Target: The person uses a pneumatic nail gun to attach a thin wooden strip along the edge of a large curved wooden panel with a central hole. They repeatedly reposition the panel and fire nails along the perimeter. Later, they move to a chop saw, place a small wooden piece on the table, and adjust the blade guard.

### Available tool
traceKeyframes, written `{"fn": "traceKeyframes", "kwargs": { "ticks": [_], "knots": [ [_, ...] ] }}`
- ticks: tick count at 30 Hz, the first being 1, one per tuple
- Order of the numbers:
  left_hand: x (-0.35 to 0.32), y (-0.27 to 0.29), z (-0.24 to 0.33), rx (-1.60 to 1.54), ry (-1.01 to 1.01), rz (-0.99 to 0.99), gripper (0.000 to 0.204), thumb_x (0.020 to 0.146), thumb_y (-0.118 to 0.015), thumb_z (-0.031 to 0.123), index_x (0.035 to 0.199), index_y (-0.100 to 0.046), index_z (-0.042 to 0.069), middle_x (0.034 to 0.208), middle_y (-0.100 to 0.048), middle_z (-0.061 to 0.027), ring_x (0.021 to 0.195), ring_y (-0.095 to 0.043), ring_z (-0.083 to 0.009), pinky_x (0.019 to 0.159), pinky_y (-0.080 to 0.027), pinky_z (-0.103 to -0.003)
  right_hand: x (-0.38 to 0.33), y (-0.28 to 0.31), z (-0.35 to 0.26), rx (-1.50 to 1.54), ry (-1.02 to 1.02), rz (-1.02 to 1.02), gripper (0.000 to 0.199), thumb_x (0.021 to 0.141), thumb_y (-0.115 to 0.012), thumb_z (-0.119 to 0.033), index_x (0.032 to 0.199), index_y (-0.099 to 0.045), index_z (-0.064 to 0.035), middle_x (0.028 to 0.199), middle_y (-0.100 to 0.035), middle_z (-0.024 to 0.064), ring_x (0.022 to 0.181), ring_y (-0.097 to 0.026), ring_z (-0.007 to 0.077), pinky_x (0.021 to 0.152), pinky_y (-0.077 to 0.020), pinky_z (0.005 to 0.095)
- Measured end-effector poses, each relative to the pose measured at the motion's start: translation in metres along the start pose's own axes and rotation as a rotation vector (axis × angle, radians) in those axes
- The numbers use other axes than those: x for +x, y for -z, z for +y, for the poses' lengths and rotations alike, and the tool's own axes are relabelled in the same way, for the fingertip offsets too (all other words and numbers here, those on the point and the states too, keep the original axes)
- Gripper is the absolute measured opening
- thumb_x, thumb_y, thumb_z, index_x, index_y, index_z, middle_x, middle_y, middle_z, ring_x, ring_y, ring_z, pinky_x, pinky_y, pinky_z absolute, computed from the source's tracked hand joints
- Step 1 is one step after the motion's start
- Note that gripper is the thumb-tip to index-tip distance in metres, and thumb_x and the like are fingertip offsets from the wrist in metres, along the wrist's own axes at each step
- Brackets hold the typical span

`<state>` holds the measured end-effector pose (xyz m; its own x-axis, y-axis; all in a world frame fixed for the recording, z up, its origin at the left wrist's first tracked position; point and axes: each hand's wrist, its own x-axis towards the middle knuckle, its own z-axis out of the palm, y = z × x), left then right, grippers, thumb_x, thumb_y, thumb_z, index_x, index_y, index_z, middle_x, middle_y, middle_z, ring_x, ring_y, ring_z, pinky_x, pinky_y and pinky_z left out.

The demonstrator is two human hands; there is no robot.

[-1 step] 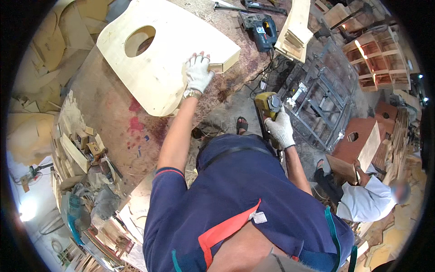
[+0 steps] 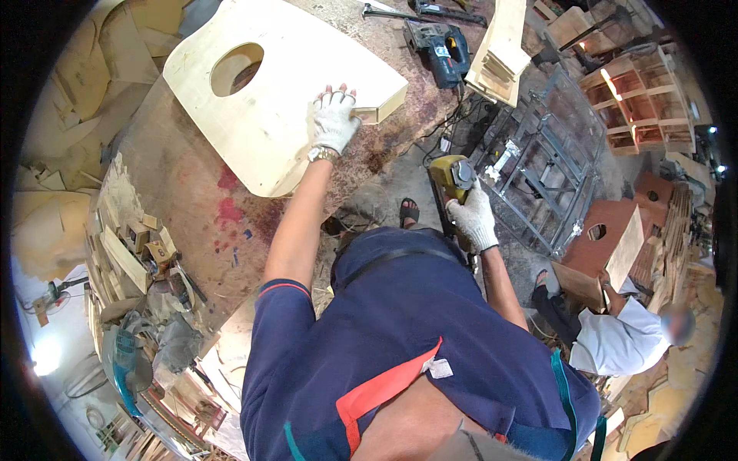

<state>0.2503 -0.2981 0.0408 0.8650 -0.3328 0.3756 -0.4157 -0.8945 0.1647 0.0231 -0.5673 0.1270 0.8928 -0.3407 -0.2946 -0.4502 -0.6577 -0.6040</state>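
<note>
A pale plywood panel [image 2: 269, 131] with an oval cut-out lies on the stained worktable [image 2: 184, 196]. Along its right end, a wooden edge piece [image 2: 384, 105] shows beneath the face. My left hand [image 2: 335, 123], in a white fingerless glove, rests flat on the panel close to that end, fingers spread. In my gloved right hand [image 2: 474, 219] is a yellow and black nail gun [image 2: 452, 175], its grip partly covered by the fingers. The tool is held off the table's right side, apart from the panel; its lower end is hard to make out.
A blue-black jigsaw [image 2: 440, 58] and stacked wooden strips [image 2: 500, 65] lie at the table's far right. A metal frame [image 2: 538, 173] stands right of the nail gun. Scrap wood [image 2: 127, 257] piles up left. A co-worker [image 2: 623, 338] touches a reddish-brown box [image 2: 603, 230].
</note>
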Motion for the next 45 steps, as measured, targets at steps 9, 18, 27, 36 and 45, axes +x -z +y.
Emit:
{"fn": "traceKeyframes", "kwargs": {
  "ticks": [9,18,27,36,45],
  "knots": [
    [0.021,-0.029,-0.037,0.010,-0.092,-0.218,0.056,0.082,-0.078,0.040,0.133,-0.066,0.022,0.146,-0.060,-0.0020,0.139,-0.051,-0.0332,0.115,-0.040,-0.046,0.018,-0.009,-0.045,0.057,0.021,-0.045,0.076,0.081,-0.071,-0.023,0.148,-0.043,-0.0005,0.108,-0.071,0.0296,0.101,-0.069,0.0460,0.086,-0.0553,0.0498],
    [0.029,-0.024,-0.038,-0.028,-0.110,-0.251,0.054,0.086,-0.074,0.039,0.136,-0.064,0.019,0.148,-0.059,-0.0061,0.137,-0.054,-0.0355,0.115,-0.042,-0.046,0.057,-0.025,-0.074,0.196,0.129,0.008,0.044,0.084,-0.071,-0.012,0.124,-0.057,0.0012,0.089,-0.072,0.0152,0.066,-0.068,0.0190,0.061,-0.0548,0.0365],
    [0.025,-0.027,-0.037,-0.015,-0.115,-0.201,0.051,0.085,-0.075,0.039,0.132,-0.066,0.021,0.144,-0.062,-0.0012,0.136,-0.055,-0.0318,0.113,-0.044,-0.045,0.100,-0.085,-0.079,0.353,0.114,0.006,0.047,0.081,-0.069,-0.011,0.125,-0.058,0.0006,0.097,-0.074,0.0186,0.083,-0.072,0.0278,0.074,-0.0564,0.0387],
    [0.024,-0.022,-0.039,-0.118,-0.096,-0.177,0.050,0.085,-0.075,0.043,0.129,-0.067,0.020,0.148,-0.059,-0.0001,0.138,-0.054,-0.0298,0.114,-0.043,-0.043,0.077,-0.093,-0.055,0.555,0.164,0.083,0.038,0.089,-0.069,0.000,0.123,-0.053,0.0015,0.099,-0.072,0.0125,0.061,-0.064,0.0152,0.052,-0.0530,0.0308],
    [0.019,-0.008,-0.034,-0.193,-0.112,-0.032,0.037,0.085,-0.078,0.037,0.108,-0.069,0.009,0.123,-0.070,-0.0115,0.120,-0.063,-0.0313,0.097,-0.052,-0.041,0.042,-0.048,-0.072,0.526,0.039,0.060,0.040,0.086,-0.073,-0.006,0.123,-0.057,0.0021,0.096,-0.073,0.0136,0.066,-0.067,0.0144,0.057,-0.0546,0.0322]
  ]
}}
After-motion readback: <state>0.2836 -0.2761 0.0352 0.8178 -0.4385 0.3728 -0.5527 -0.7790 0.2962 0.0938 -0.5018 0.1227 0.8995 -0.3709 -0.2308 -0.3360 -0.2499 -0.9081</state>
